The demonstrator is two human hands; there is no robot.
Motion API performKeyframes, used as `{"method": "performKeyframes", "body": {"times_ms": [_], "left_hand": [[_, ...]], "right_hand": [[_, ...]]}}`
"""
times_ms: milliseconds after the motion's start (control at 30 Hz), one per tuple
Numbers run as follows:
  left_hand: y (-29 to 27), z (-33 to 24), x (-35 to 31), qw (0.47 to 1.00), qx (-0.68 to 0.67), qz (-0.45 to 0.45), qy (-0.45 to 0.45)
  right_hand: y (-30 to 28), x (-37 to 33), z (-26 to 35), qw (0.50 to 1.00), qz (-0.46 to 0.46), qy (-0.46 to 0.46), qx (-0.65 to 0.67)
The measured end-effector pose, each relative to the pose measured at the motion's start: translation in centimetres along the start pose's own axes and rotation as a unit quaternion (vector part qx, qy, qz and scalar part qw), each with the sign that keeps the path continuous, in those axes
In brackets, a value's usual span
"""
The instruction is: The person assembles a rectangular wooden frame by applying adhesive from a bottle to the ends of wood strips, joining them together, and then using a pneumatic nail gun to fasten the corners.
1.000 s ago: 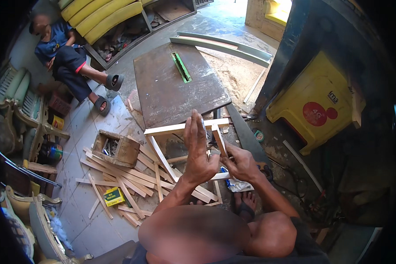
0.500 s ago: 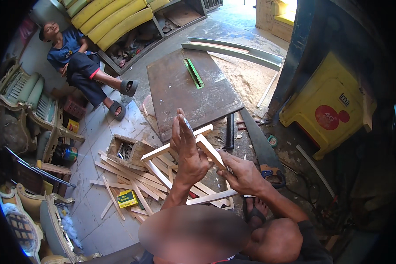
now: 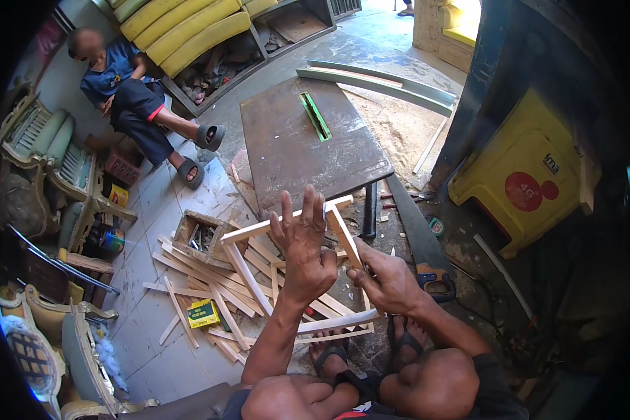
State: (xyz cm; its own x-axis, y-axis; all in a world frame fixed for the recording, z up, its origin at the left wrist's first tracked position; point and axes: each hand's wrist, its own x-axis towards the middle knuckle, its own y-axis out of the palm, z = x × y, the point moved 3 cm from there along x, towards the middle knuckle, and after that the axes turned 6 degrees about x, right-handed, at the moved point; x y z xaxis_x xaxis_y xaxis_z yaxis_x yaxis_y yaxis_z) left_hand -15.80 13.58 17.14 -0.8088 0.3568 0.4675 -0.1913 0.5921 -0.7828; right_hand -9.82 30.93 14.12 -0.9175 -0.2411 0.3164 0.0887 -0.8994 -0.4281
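Observation:
A rectangular frame of pale wooden strips [image 3: 248,274] is tilted in front of me, above my feet. My right hand [image 3: 388,280] grips its right side strip, thumb and fingers closed around the wood. My left hand [image 3: 305,255] is raised at the frame's far bar, its back toward me and its fingers spread. That hand covers part of the far bar, so any contact there is hidden. Below and left of the frame lies a loose pile of thin wooden strips [image 3: 220,283].
A brown tabletop [image 3: 280,133] with a green slotted insert [image 3: 315,117] stands ahead. Handsaw [image 3: 416,220] and hammer handle [image 3: 369,210] lie right of it. A wooden box [image 3: 201,234] holds small metal pieces. Also around are a yellow-green carton [image 3: 203,313], a yellow stool [image 3: 525,175] and a seated person [image 3: 136,105].
My left hand has turned from edge-on to back-facing and its fingers have spread. The frame has tilted, showing more of its near bar. My right hand keeps its grip.

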Motion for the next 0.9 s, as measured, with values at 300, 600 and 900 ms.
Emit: {"method": "performKeyframes", "body": {"times_ms": [300,600,900], "left_hand": [[-1.0,1.2,-0.9,0.998,-0.064,-0.008,0.002],[-1.1,0.9,0.1,0.996,0.054,-0.040,-0.060],[-1.1,0.7,-0.4,0.997,0.050,-0.042,-0.032]], "right_hand": [[-1.0,0.4,0.5,0.999,-0.032,-0.008,0.022],[0.6,0.0,1.5,0.998,0.055,0.012,-0.006],[0.9,-0.4,1.5,0.999,0.045,0.004,0.012]]}}
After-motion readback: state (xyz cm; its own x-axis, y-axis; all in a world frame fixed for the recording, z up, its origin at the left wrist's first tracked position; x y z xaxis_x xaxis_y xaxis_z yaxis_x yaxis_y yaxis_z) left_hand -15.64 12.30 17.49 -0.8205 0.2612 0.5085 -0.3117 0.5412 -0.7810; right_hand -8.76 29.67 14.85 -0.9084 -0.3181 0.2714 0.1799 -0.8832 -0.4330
